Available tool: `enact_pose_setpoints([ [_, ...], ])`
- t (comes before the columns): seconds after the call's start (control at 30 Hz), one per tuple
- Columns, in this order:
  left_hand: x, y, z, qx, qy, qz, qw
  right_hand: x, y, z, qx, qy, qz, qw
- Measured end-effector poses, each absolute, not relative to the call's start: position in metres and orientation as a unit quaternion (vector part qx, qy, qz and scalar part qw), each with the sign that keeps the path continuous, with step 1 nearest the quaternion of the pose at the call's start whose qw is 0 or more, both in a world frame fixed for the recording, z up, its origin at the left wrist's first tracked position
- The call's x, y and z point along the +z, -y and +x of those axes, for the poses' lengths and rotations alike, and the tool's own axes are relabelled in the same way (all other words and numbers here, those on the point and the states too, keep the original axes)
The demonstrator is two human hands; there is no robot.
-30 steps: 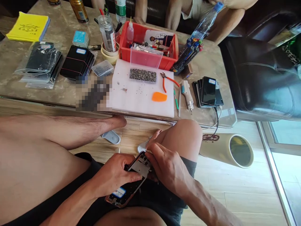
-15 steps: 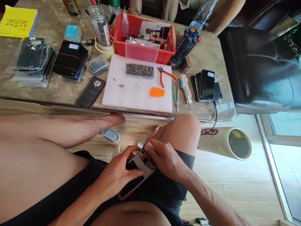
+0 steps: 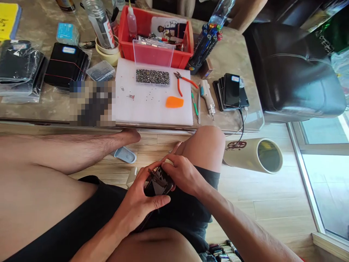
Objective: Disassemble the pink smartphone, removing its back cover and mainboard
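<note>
My fingers (image 3: 160, 199) on the left hand (image 3: 141, 203) are wrapped around the opened phone (image 3: 157, 185), thumb across its lower edge, while the right hand (image 3: 185, 174) pinches its upper end from the other side. Half a second ago the phone lay flatter along my lap with its pale inner plate facing up and most of its length showing; now it is tipped up steeper between both hands, and only a short, dark stretch of it shows. Both hands have drawn a little closer together. The phone sits over my black shorts (image 3: 180, 214), just beside my right knee (image 3: 205, 145), below the tabletop (image 3: 234, 58). What I can see of it is a dark frame with exposed inner parts and a small piece sticking out at the top; finer detail is too small to tell.
</note>
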State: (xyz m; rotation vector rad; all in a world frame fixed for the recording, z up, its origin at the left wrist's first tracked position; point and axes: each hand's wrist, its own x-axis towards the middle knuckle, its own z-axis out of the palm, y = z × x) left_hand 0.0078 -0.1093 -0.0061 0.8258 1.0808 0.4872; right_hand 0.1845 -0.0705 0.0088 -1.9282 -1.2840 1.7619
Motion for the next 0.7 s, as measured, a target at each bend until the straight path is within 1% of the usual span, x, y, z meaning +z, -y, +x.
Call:
enact_pose_setpoints([
  [0.07,-0.006,0.109,0.007,0.227,-0.473,0.305,0.795,0.007,0.071,0.182,0.603,0.433,-0.661,0.111],
  [0.13,-0.008,0.111,0.007,0.235,-0.469,0.249,0.814,0.004,0.072,0.181,0.575,0.456,-0.671,0.105],
  [0.23,-0.014,0.116,0.008,0.262,-0.480,0.180,0.818,-0.003,0.074,0.182,0.470,0.557,-0.680,0.076],
  [0.3,-0.018,0.118,0.007,0.273,-0.483,0.134,0.821,-0.010,0.075,0.183,0.398,0.636,-0.660,0.049],
  [0.4,-0.024,0.119,0.006,0.271,-0.482,0.067,0.830,-0.020,0.076,0.183,0.339,0.686,-0.643,0.040],
  [0.6,-0.030,0.112,0.002,0.281,-0.458,-0.023,0.843,-0.018,0.066,0.177,0.324,0.622,-0.712,-0.013],
  [0.7,-0.033,0.110,-0.001,0.278,-0.422,-0.052,0.861,-0.015,0.057,0.179,0.355,0.599,-0.718,0.014],
])
